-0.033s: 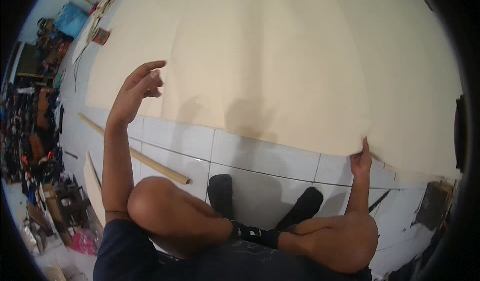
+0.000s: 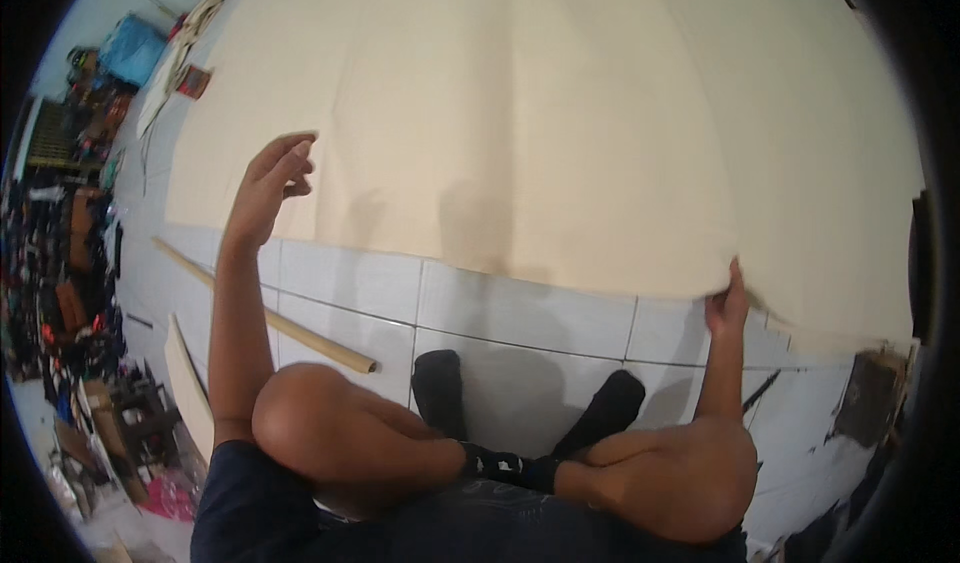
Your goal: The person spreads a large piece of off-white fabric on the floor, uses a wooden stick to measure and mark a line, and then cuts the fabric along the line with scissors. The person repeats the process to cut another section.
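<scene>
A large cream cloth [image 2: 600,143] with faint fold creases is spread across the tiled floor in front of me. My right hand [image 2: 728,308] pinches its near edge at the right, thumb on top, and the edge lifts a little off the tiles there. The fingers beneath the cloth are hidden. Over the cloth's near left part, my left hand [image 2: 270,181] hangs in the air with its fingers loosely bent and apart, nothing visible in them.
I squat with both feet [image 2: 440,393] on white tiles. A tan tube [image 2: 320,343] and a pale flat strip [image 2: 188,378] lie at my left. Cluttered goods [image 2: 70,233] line the left side, near a blue bag [image 2: 132,51] and a red tin [image 2: 193,82]. A brown block [image 2: 868,398] stands right.
My right hand has moved slightly away from me with the cloth edge in its grip. My left hand has shifted a little to the left, its index finger and thumb nearer each other.
</scene>
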The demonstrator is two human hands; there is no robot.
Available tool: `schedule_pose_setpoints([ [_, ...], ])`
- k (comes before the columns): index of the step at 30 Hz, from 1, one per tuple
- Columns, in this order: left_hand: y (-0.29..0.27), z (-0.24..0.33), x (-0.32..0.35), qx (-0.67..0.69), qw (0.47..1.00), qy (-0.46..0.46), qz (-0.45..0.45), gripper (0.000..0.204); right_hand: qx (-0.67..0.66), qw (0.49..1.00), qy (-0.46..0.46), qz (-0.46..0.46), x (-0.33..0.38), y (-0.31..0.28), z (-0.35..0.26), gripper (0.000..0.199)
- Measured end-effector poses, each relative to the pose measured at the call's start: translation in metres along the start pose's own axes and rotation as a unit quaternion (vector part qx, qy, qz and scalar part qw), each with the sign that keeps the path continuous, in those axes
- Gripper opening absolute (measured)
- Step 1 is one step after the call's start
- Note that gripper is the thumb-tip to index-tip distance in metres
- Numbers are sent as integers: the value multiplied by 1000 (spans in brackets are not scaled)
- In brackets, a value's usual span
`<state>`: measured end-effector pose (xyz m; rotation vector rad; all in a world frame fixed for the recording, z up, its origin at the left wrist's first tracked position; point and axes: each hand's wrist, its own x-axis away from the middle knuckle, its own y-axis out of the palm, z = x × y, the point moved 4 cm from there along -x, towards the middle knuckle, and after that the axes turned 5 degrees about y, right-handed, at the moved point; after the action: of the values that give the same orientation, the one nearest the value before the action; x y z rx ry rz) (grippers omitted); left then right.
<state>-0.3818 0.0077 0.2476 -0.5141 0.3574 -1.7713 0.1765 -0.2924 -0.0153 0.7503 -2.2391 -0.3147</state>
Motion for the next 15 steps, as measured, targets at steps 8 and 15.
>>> schedule_pose_setpoints([
  [8, 30, -224, 33, 150, 889, -432, 6, 75, 133, 969, -209, -10, -44, 139, -239, 49],
  [15, -63, -241, -21, 466, 855, -64, 220, 21, 146, 903, -399, -60, 45, 172, -296, 44],
])
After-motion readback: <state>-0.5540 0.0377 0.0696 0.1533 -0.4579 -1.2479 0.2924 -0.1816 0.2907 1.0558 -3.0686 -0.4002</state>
